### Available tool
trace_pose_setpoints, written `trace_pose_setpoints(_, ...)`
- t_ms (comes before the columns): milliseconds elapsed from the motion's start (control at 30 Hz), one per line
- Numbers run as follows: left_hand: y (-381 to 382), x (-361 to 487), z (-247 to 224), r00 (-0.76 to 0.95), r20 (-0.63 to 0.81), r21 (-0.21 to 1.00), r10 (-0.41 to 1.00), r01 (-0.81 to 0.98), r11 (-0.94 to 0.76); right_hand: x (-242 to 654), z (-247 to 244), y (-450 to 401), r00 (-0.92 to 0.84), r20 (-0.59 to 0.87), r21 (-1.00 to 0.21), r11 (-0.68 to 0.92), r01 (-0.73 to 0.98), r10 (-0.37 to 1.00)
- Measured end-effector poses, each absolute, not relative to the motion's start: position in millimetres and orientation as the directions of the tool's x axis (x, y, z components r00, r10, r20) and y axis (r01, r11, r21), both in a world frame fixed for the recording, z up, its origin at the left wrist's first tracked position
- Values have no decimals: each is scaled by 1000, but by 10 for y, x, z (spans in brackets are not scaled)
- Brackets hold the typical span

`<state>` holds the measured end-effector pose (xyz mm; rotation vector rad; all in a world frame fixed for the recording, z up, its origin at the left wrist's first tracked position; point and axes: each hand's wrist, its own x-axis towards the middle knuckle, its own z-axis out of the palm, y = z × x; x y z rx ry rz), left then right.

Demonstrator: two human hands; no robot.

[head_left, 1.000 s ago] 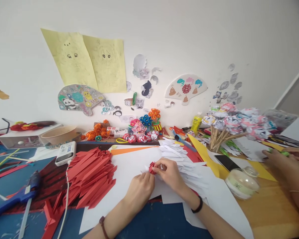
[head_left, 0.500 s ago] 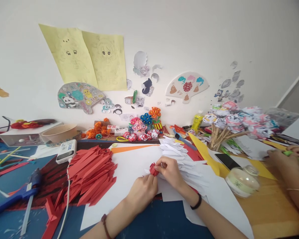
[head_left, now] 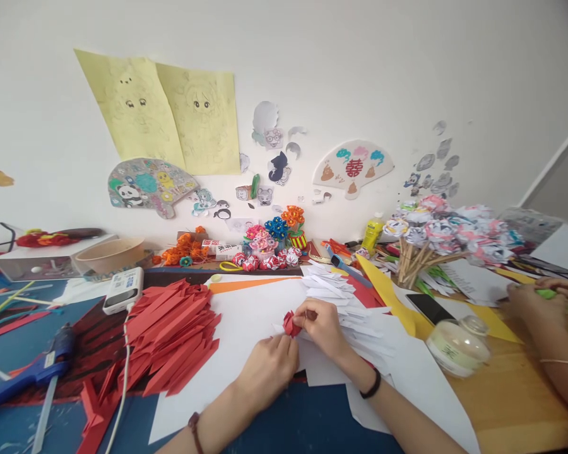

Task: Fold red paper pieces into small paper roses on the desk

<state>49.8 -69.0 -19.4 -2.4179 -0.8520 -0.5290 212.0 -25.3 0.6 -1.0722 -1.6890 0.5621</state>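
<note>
A small folded paper piece, red with a bit of white (head_left: 291, 323), is held between my two hands above the white sheets. My right hand (head_left: 322, 325) pinches its red side with thumb and forefinger. From below, my left hand (head_left: 269, 366) grips it, its fingers curled and partly hidden. Left of my hands lies a heap of folded red paper strips (head_left: 175, 334). Behind and right of my right hand is a pile of folded white paper strips (head_left: 331, 287). Under both hands spreads a large white sheet (head_left: 246, 309).
A blue glue gun (head_left: 52, 362) and a white power bank with cable (head_left: 123, 290) lie at left. Right are a phone (head_left: 430, 309), a clear jar (head_left: 459, 347) and paper flowers on sticks (head_left: 435, 233). Another person's hands (head_left: 542, 302) hold something green at far right.
The view has shifted slightly. Both my hands keep their hold on the red and white paper piece, with hardly any movement.
</note>
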Motion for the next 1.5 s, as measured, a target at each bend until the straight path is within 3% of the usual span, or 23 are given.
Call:
trace_pose_setpoints(167, -716, 465, -79, 680, 571, -335, 460, 705, -626, 2137, 35, -260, -158, 539, -745, 556, 370, 827)
trace_pose_setpoints(367, -725, 340, 118, 536, 627, -224, 565, 819, -528, 2173, 19, -209, -227, 577, -717, 620, 320, 785)
trace_pose_setpoints(500, -689, 331, 96, 460, 546, -170, 701, 880, -445, 2203, 11, -188, -250, 611, -680, 660, 320, 751)
trace_pose_setpoints(700, -633, 354, -33, 524, 396, -112, 754, 843, -526, 2211, -13, -172, -267, 613, -666, 668, 332, 744)
trace_pose_setpoints(933, -648, 370, -57, 583, 383, -69, 717, 792, -607, 2205, -73, -135, -221, 646, -642, 676, 361, 731)
trace_pose_setpoints(1100, -648, 364, -82, 469, 420, 13, 777, 853, -521, 2227, 10, -143, -252, 618, -651, 665, 367, 744)
trace_pose_setpoints(1267, -634, 348, -87, 363, 428, 58, 827, 903, -427, 2305, 98, -232, -112, 631, -595, 571, 566, 768)
trace_pose_setpoints(1500, -607, 332, -79, 369, 452, -11, 812, 913, -408, 2264, 5, -362, -365, 433, -386, 535, 752, 824)
